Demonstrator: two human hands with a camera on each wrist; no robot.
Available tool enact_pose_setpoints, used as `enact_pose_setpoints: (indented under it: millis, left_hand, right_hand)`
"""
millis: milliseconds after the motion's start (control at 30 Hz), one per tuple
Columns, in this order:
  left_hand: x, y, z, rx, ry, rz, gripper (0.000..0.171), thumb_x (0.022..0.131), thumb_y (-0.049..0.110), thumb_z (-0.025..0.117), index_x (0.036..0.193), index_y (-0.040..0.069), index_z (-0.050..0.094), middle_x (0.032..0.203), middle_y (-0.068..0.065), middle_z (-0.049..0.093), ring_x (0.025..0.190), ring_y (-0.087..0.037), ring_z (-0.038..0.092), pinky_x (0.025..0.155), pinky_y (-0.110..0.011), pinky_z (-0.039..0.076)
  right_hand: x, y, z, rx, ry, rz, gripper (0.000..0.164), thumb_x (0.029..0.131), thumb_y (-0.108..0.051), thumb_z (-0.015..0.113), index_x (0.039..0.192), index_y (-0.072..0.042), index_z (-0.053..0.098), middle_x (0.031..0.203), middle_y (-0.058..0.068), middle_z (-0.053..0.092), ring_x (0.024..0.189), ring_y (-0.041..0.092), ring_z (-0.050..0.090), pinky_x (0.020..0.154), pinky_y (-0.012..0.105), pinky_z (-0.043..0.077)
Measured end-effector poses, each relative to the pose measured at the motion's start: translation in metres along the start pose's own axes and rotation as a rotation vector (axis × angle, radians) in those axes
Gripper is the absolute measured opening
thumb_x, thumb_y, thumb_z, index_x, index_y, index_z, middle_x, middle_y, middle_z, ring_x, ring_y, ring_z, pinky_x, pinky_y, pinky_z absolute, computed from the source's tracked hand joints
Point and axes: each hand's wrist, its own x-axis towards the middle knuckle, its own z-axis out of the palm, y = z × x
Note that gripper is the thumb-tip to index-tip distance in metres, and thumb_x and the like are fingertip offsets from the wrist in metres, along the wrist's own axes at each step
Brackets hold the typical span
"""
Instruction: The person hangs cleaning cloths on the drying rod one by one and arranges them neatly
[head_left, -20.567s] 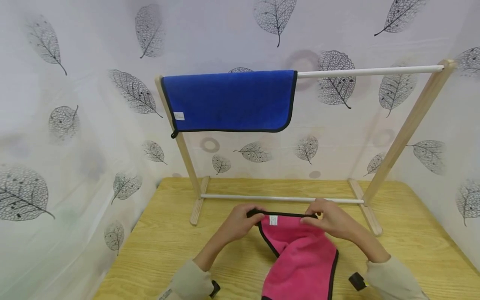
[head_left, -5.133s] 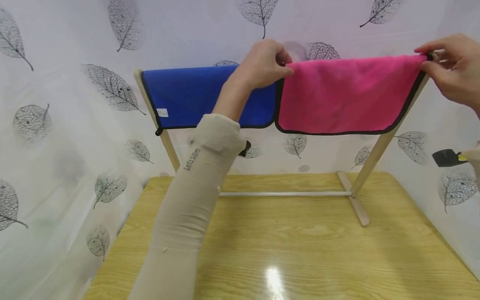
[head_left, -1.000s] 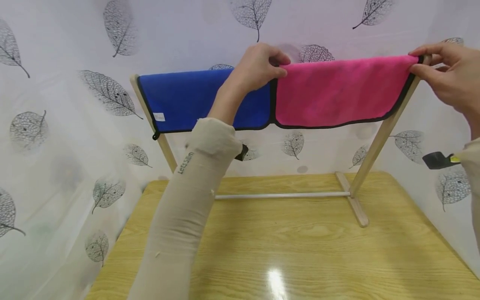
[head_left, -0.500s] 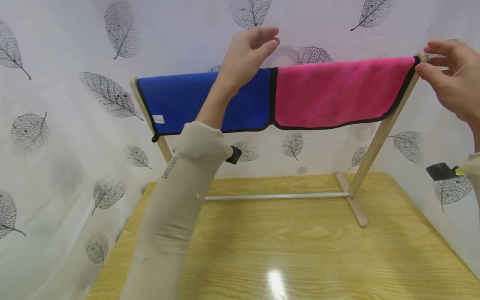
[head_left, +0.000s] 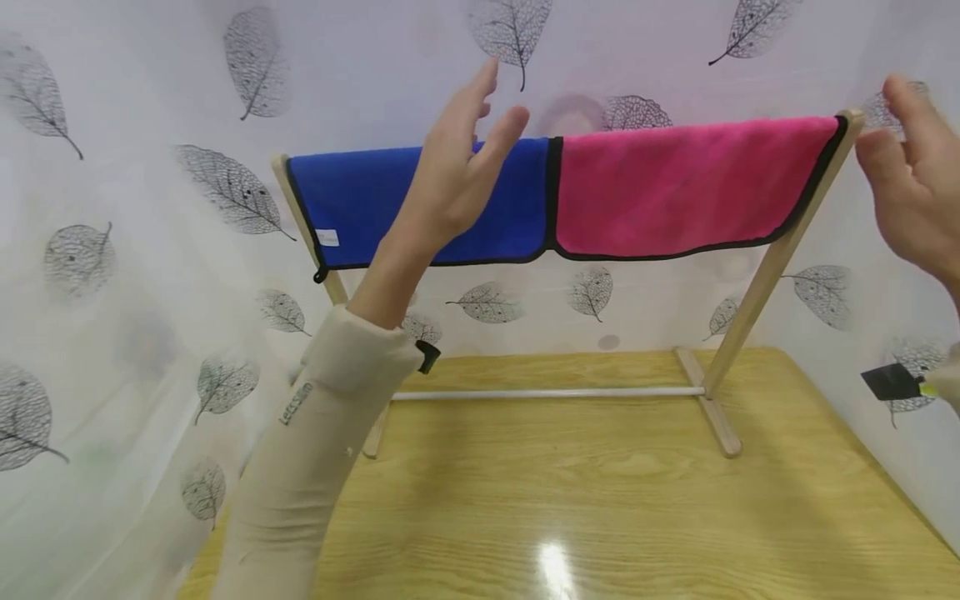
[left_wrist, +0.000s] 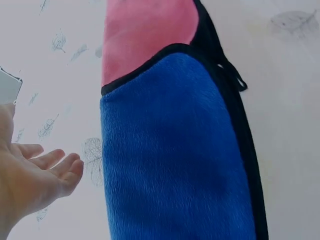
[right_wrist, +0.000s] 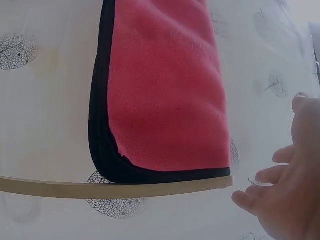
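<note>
A blue towel (head_left: 360, 200) with black edging and a small white label hangs folded over the rack's top bar on the left. Beside it, a pink towel (head_left: 690, 187) with the same edging covers the right part of the bar; their black edges meet. My left hand (head_left: 453, 171) is in front of the blue towel in the head view, fingers straight and holding nothing. In the left wrist view that hand (left_wrist: 37, 175) stands apart from the blue towel. My right hand (head_left: 918, 179) holds nothing, to the right of the pink towel and the rack's right post.
The wooden rack has a right post (head_left: 772, 267), a foot (head_left: 708, 404) and a white lower bar (head_left: 547, 393). It stands on a wood-grain table (head_left: 570, 483). Behind and at the sides hangs a white curtain (head_left: 135, 333) with leaf prints.
Earlier both hands pinched the pink towel's top edge at its two ends. They have let go; the left moved left, the right slightly right. The towel has gone from near the table onto the bar.
</note>
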Motion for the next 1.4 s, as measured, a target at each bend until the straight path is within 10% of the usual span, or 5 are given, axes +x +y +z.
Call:
enact_pose_setpoints:
  millis: [133,567,1400]
  left_hand:
    - [-0.015,-0.005,-0.005,0.11,-0.025,0.001,0.068,0.111,0.045,0.042,0.166,0.016,0.017,0.171,0.003,0.02,0.152,0.0,0.015,0.119,-0.016,0.012]
    - [-0.059,-0.038,-0.01,0.428,-0.128,0.022,0.076,0.108,0.057,0.04,0.167,0.022,0.007,0.173,-0.002,-0.002,0.157,-0.018,-0.011,0.126,-0.051,0.001]
    - [-0.158,-0.089,-0.002,0.539,-0.18,0.022,0.092,0.101,0.076,0.016,0.166,0.01,0.018,0.172,-0.016,0.004,0.157,-0.037,-0.006,0.121,-0.068,0.004]
  right_hand:
    - [-0.007,-0.002,0.002,-0.041,-0.017,-0.086,0.069,0.111,-0.042,0.04,0.168,-0.02,0.007,0.173,0.005,0.006,0.152,0.051,0.015,0.116,0.07,0.01]
    - [-0.03,0.001,0.015,-0.183,-0.114,-0.394,0.095,0.103,-0.069,0.034,0.164,0.001,0.014,0.17,0.022,0.001,0.157,0.036,-0.007,0.125,0.051,-0.007]
    - [-0.087,0.019,0.061,-0.234,-0.208,-0.554,0.089,0.103,-0.062,0.05,0.164,-0.004,0.02,0.17,0.023,0.007,0.156,0.044,-0.003,0.122,0.064,-0.002]
